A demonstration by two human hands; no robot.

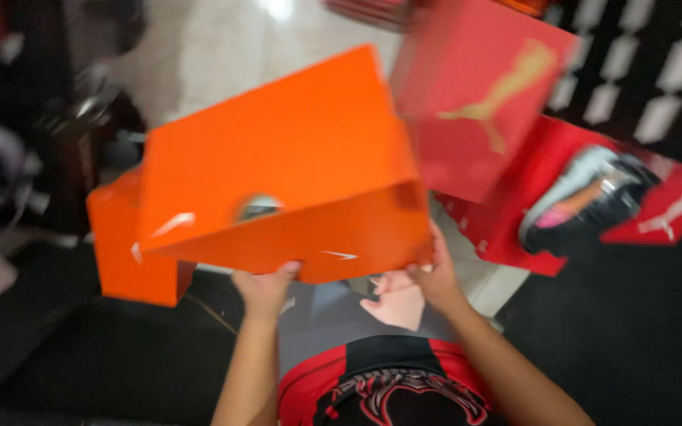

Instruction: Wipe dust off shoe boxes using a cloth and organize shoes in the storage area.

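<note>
An orange shoebox (pixel 278 166) fills the middle of the head view, tilted, with its lid edge toward me. My left hand (pixel 264 285) grips the box's near lower edge from below. My right hand (pixel 434 272) holds the box's near right corner. A second orange box part (pixel 124 252) shows at the lower left, behind and beneath the first. The whole picture is motion-blurred.
A red shoebox lid (pixel 483 95) stands at the upper right, and an open red box (pixel 530 205) with a dark shoe (pixel 586 201) inside lies to the right. Pale floor tiles (pixel 222 47) lie beyond; a black mat (pixel 633 331) covers the right. Dark blurred things stand at the left.
</note>
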